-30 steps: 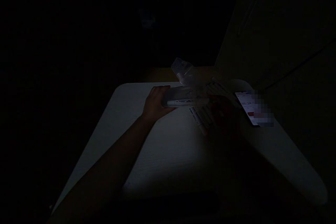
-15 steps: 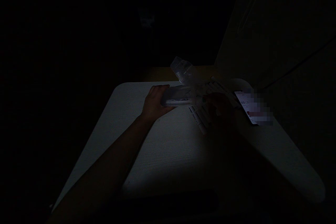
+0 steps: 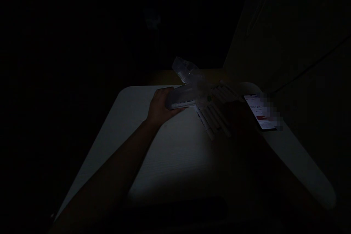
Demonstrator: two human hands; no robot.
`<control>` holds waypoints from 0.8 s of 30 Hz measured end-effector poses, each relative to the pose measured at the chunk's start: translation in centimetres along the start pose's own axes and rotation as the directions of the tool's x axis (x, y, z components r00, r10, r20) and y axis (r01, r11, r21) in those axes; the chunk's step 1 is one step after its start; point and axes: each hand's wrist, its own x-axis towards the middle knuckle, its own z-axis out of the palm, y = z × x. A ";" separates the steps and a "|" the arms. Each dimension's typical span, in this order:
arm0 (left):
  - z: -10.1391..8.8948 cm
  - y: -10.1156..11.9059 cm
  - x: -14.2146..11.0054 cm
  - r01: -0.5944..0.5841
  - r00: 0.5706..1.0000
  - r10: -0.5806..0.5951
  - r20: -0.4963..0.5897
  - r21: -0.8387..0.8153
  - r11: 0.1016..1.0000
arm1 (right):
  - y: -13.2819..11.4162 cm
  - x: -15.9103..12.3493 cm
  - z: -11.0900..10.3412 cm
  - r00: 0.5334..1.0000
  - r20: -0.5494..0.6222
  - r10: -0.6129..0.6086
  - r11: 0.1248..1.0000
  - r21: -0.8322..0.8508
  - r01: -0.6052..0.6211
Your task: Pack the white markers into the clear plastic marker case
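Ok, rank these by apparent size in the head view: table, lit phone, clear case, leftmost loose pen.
1. Table
2. Clear case and lit phone: too alike to rank, with the case's right end lost in the gloom and part of the phone pixelated
3. Leftmost loose pen

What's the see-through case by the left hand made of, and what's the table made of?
The case looks like smooth, clear plastic, maybe a bit cloudy: a pen shows faintly through its side. The table could be wood or a wood-look board with a pale, dull finish: faint grain-like lines cross its top, but it's too dark to be sure.
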 end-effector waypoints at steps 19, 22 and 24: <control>0.1 0.2 0.0 0.024 1.000 -0.024 -0.010 0.007 1.000 | 0.4 -1.2 0.5 0.992 0.110 0.063 0.992 -0.120 -0.050; 0.1 0.1 0.0 0.018 1.000 -0.018 -0.014 0.008 1.000 | 0.5 -1.5 0.3 0.990 0.132 0.054 0.993 -0.115 -0.039; 0.1 0.1 0.1 0.001 1.000 -0.001 -0.023 -0.002 1.000 | 0.3 -1.6 0.1 0.986 0.158 0.056 0.991 -0.133 -0.035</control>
